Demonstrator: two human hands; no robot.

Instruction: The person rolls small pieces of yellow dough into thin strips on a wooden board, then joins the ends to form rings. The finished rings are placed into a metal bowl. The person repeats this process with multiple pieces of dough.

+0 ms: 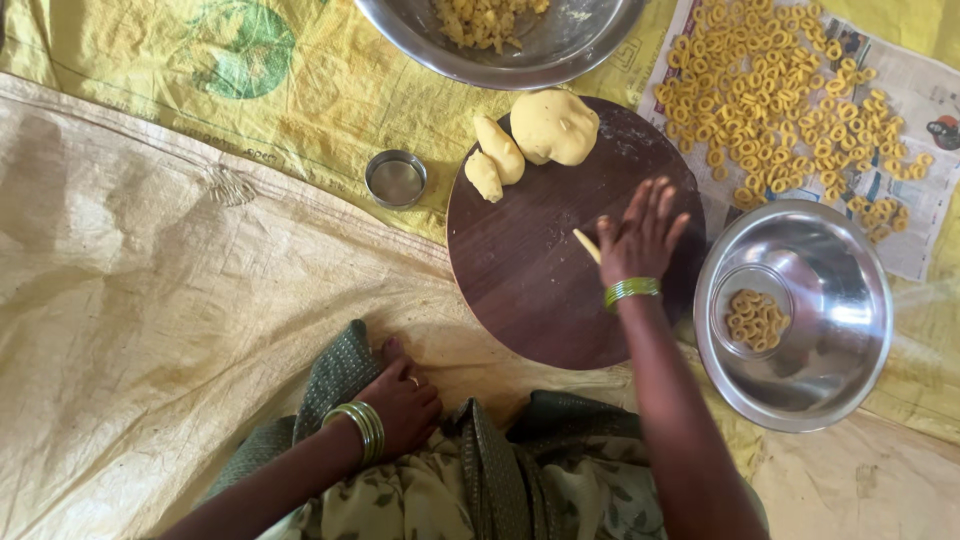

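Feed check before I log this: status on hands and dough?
Right hand flat on thin yellow dough strip, round dark wooden board. Left hand resting on foot, holding nothing. Three dough lumps at board's far edge, clear.

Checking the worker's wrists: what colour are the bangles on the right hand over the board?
Green bangles on the right hand, clearest in the head view.

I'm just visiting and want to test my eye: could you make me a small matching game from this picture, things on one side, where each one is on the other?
Things:
1. dough lumps
2. right hand
3. left hand
4. small pile of rings

Places:
A. inside the steel bowl
B. far edge of the round board
C. flat on the board, over a thin dough strip
D. resting by the lap, on green cloth

Pairs: 1-B, 2-C, 3-D, 4-A
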